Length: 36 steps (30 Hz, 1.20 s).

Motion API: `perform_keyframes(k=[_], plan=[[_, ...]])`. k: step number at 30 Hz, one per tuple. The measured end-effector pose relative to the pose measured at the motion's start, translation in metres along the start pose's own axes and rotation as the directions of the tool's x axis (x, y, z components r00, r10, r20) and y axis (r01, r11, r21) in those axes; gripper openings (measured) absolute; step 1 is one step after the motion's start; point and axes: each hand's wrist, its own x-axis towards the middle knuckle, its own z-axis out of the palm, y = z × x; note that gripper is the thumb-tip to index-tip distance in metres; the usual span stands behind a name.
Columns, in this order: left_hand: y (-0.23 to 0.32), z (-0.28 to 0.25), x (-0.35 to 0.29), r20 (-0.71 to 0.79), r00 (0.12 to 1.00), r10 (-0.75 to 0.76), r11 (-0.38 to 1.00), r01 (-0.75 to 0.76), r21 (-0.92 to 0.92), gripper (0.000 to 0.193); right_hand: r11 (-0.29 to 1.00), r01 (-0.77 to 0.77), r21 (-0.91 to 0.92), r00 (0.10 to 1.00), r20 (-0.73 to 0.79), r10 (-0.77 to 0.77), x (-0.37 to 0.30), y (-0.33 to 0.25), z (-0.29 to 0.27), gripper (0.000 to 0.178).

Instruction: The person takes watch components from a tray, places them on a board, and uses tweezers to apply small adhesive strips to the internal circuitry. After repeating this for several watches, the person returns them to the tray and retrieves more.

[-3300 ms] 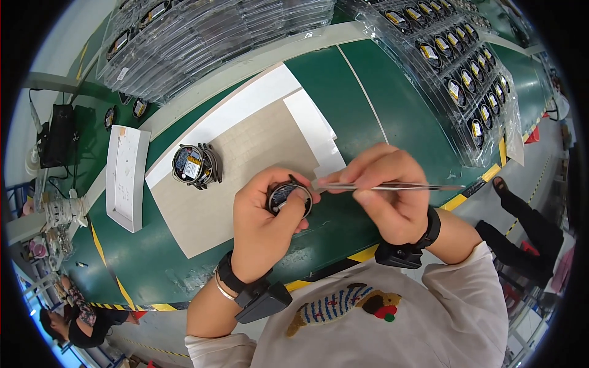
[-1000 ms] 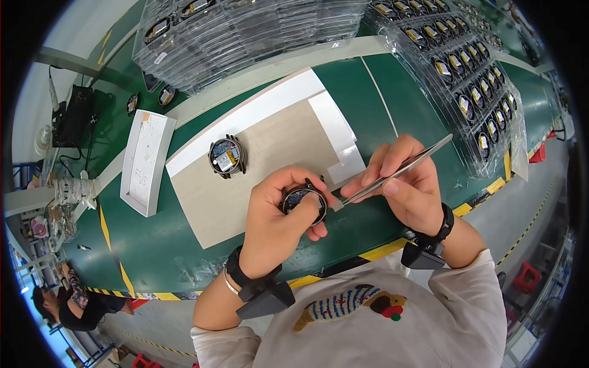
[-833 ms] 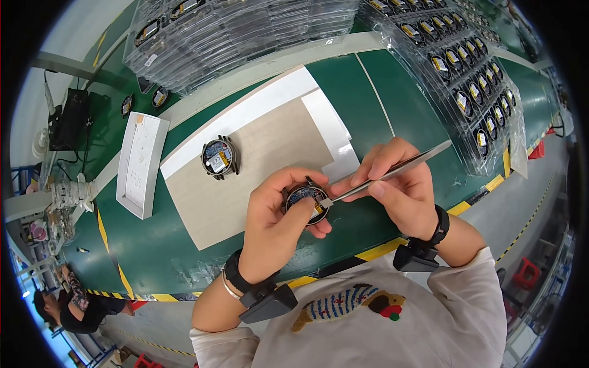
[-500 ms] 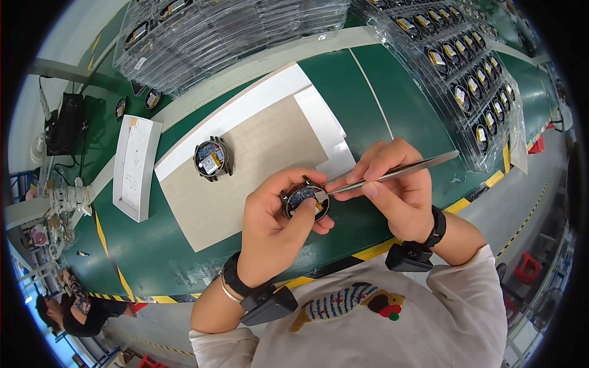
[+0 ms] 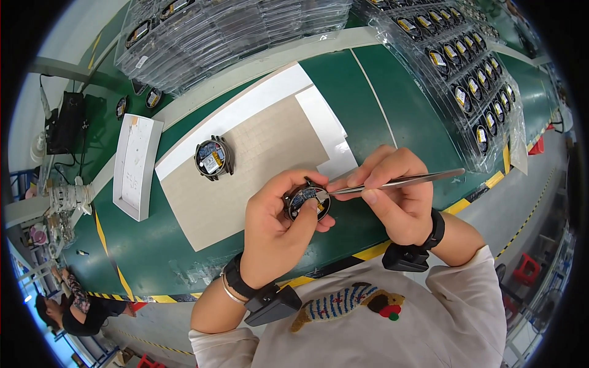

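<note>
"So, what is found around the work?"

"Across the top, from upper left to centre, a tall stack of clear plastic trays (image 5: pixel 245 37) is seen. At the upper right, a set of further trays (image 5: pixel 429 101) is filled with rows of dark oval units (image 5: pixel 462 99) with white and yellow faces. At left of centre, a shallow white box (image 5: pixel 120 199) is placed on the green table (image 5: pixel 169 242). A black device (image 5: pixel 64 126) is seen at the far left, and a co-worker (image 5: pixel 83 319) at the lower left edge."

"And nearer the middle?"

"A brown sheet (image 5: pixel 270 141), bordered by white paper (image 5: pixel 322 119), is spread there. On its left part, a second watch case (image 5: pixel 211 159) is set, with its insides facing up."

"Is anything blocked?"

"Part of the open watch case (image 5: pixel 299 197), near the centre of the frame, is covered by the thumb of the left hand (image 5: pixel 273 214)."

"How are the hands placed?"

"By the left hand, the open watch case is gripped, with the fingers curled about its rim and the thumb laid over its face. By the right hand (image 5: pixel 399 199), metal tweezers (image 5: pixel 423 178) are pinched between thumb and fingers. Their tips are held at the right side of the case, beside a small grey piece (image 5: pixel 321 195); whether it is gripped by them cannot be told."
</note>
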Motion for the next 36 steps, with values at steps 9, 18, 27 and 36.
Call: perform_keyframes(k=[9,18,27,36], plan=[[0.005,-0.014,0.003,0.031,0.998,-0.054,0.997,0.052,0.052,0.017,0.933,0.176,-0.313,0.969,0.224,-0.107,-0.001,-0.011,-0.010,0.011],[0.010,-0.014,0.003,0.014,1.000,-0.020,0.999,0.020,-0.034,0.030,0.930,0.165,-0.328,0.983,0.131,-0.128,0.000,-0.006,-0.017,0.011],[0.018,-0.025,-0.002,-0.063,0.998,0.005,0.999,-0.008,-0.048,0.021,0.931,-0.277,-0.237,0.952,-0.200,0.232,0.014,-0.004,-0.010,0.014],[-0.002,-0.027,0.009,0.189,0.892,0.411,0.352,-0.347,0.869,0.025,0.884,-0.456,-0.104,0.853,-0.333,0.401,0.028,0.001,-0.013,0.012]])
